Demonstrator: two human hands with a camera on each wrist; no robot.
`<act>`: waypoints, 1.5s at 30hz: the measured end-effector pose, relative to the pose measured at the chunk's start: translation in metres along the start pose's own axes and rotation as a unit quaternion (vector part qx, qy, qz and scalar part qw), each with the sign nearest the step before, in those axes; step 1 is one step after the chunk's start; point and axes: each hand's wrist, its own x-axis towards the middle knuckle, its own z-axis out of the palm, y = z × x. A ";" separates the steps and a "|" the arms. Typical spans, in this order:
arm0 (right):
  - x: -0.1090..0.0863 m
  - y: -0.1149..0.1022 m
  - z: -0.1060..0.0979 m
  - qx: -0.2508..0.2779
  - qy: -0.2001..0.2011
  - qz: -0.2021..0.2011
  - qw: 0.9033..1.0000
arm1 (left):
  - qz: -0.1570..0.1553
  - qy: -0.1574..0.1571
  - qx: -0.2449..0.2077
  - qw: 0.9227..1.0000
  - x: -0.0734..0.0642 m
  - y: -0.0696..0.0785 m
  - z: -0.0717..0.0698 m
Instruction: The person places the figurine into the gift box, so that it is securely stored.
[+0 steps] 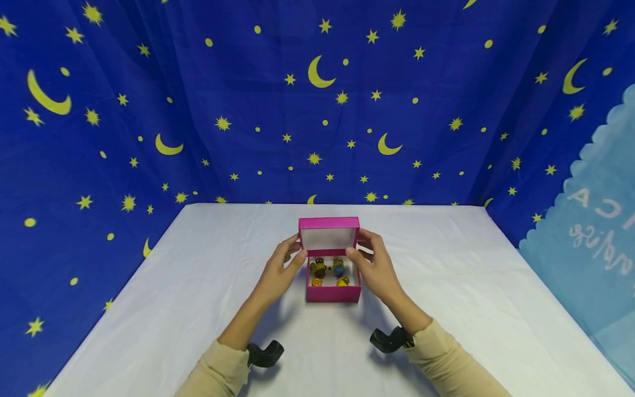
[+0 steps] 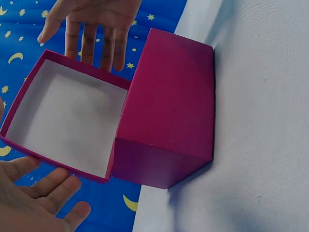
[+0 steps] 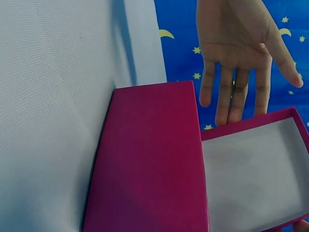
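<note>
A small magenta box (image 1: pixel 333 294) stands on the table with its hinged lid (image 1: pixel 329 223) raised, the white lining facing me. Inside lie several little yellow toy figures, among them one in dark clothing (image 1: pixel 319 272) and one in blue (image 1: pixel 339 271). My left hand (image 1: pixel 276 271) is at the lid's left side, its fingers fairly straight along the edge in the left wrist view. On the opposite side my right hand (image 1: pixel 379 269) touches the lid with extended fingers, thumb toward the front. The wrist views show the box's outer walls (image 3: pixel 149 154) but hide the figures.
A white cloth (image 1: pixel 446 264) covers the table. Blue curtains (image 1: pixel 248 82) with yellow moons and stars hang behind and at the sides. A light-blue panel with white lettering (image 1: pixel 590 220) is at the right. Black wrist mounts (image 1: pixel 266 354) hang below both forearms.
</note>
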 end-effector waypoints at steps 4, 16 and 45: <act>-0.001 0.002 -0.002 0.000 0.012 -0.002 1.000 | -0.011 -0.001 -0.012 1.000 -0.001 0.000 0.000; -0.004 0.007 -0.009 0.014 0.038 0.028 0.999 | -0.014 0.019 -0.052 0.998 -0.003 -0.004 0.004; -0.031 0.022 -0.022 -0.021 -0.037 -0.022 0.999 | 0.002 -0.037 -0.012 0.999 -0.018 -0.010 0.009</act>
